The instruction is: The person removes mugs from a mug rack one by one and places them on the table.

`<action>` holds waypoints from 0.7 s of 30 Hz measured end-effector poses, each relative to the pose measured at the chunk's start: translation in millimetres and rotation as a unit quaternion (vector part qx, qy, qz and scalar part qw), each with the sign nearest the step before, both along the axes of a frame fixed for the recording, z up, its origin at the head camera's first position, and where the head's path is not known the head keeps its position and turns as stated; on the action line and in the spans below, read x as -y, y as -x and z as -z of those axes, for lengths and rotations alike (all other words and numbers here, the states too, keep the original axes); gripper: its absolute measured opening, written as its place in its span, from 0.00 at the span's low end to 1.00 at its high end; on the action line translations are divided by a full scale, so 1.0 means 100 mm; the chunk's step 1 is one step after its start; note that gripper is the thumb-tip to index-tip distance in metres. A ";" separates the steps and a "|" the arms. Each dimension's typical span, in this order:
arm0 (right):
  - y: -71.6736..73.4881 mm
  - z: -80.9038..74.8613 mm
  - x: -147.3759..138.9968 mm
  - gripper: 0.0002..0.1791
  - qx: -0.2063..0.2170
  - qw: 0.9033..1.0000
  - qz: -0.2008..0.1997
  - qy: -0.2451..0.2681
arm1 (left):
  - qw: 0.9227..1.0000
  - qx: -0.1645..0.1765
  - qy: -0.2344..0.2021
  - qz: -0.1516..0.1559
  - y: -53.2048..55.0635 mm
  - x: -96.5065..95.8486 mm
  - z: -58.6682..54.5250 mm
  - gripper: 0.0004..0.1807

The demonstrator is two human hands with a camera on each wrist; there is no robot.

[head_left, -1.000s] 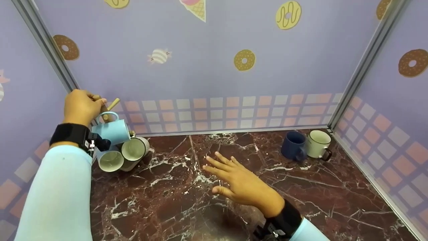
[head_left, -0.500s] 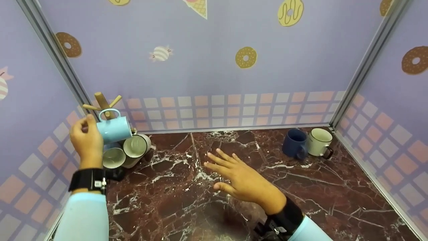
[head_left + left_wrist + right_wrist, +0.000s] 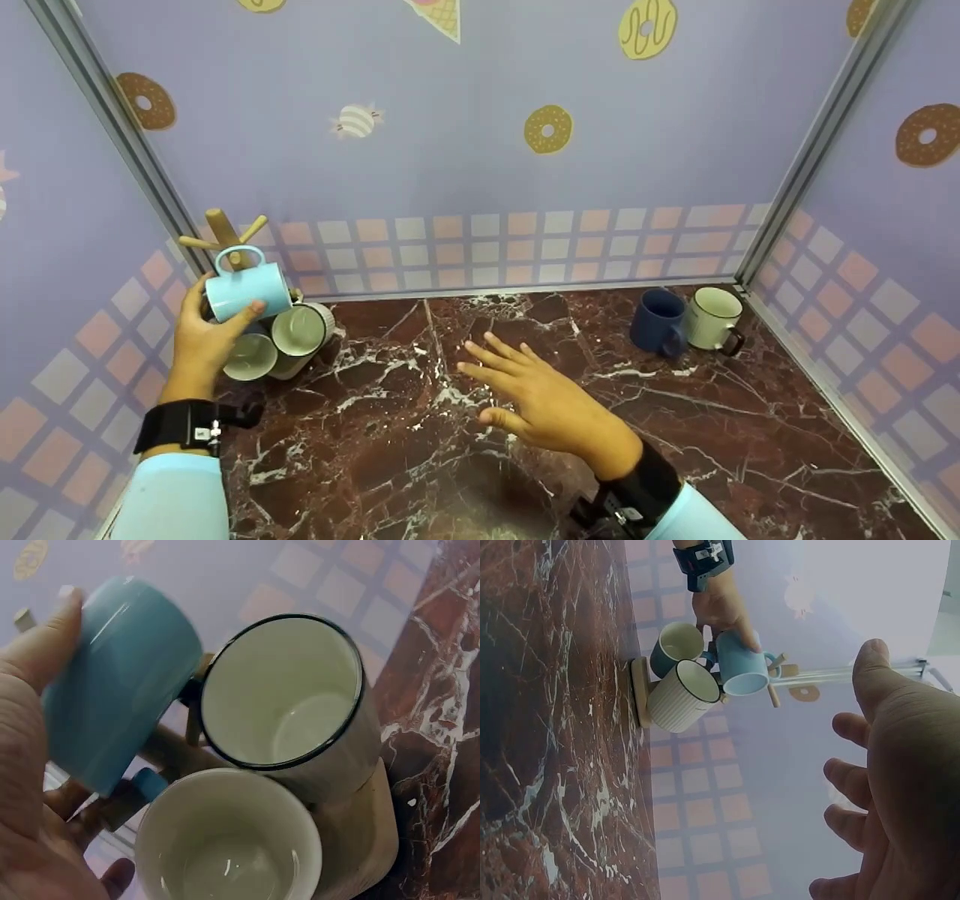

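Note:
At the back left, my left hand [image 3: 202, 337] grips a light blue mug [image 3: 246, 291] round its body, the thumb on the near side. The mug lies sideways, its handle upward at a peg of the wooden mug tree [image 3: 220, 225]. Below it hang a ribbed cream mug with a black rim [image 3: 360, 720] and a mug with a white inside [image 3: 225, 840], blue outside in the right wrist view. The tree's wooden base [image 3: 375, 832] shows beneath them. My right hand [image 3: 544, 409] holds nothing, fingers spread over the middle of the marble-patterned table.
A navy mug [image 3: 651, 322] and a cream mug with a dark handle [image 3: 709, 319] stand upright at the back right. Patterned walls [image 3: 450, 165] close the table [image 3: 390, 450] at the back and both sides. Bare pegs [image 3: 255, 227] stick out near the tree's top.
My left hand has left the top of the mug tree, come down beside the light blue mug and taken hold of its body. The right hand has barely moved.

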State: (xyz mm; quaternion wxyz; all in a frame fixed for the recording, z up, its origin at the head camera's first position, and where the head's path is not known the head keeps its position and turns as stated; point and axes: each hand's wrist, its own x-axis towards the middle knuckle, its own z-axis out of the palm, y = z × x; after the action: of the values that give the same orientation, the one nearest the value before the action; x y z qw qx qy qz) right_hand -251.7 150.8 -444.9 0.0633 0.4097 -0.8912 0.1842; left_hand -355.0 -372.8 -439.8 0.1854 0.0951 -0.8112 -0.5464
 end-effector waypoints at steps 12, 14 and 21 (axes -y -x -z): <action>-0.01 0.02 0.01 0.42 -0.007 1.000 -0.015 0.010 | 0.999 -0.002 -0.007 -0.037 0.00 0.00 -0.04 0.58; -0.01 0.02 0.01 0.42 -0.007 1.000 -0.016 0.011 | 0.999 -0.004 -0.007 -0.045 0.00 -0.02 -0.05 0.58; -0.01 -0.01 0.01 0.41 0.002 1.000 -0.014 0.009 | 0.997 -0.028 -0.036 -0.064 -0.03 -0.06 -0.09 0.56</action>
State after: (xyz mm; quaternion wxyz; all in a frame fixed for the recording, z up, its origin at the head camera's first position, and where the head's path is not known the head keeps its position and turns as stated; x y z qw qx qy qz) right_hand -250.3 149.5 -444.4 0.0627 0.4216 -0.8835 0.1942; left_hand -352.0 -367.0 -431.0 0.2388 0.1381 -0.7775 -0.5651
